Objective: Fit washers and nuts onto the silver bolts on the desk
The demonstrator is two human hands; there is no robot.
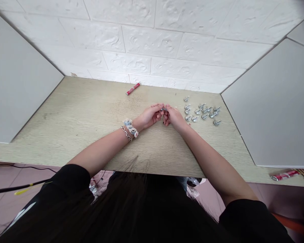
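Observation:
Between the fingertips of both hands sits a small silver metal bolt [163,109], partly covered by the fingers. My left hand [151,115] pinches it from the left, with a scrunchie and a chain bracelet on the wrist. From the right, my right hand [173,117] closes thumb and fingers on the bolt's other end. Right of my right hand, several similar silver bolts with washers [204,110] stand on their heads on the wooden table [111,111], shanks pointing up.
A red tube [133,89] lies near the white brick-pattern wall [139,60]. Pale panels [20,74] rise at the left and right sides of the table. Another red tube [285,174] lies at the right front edge.

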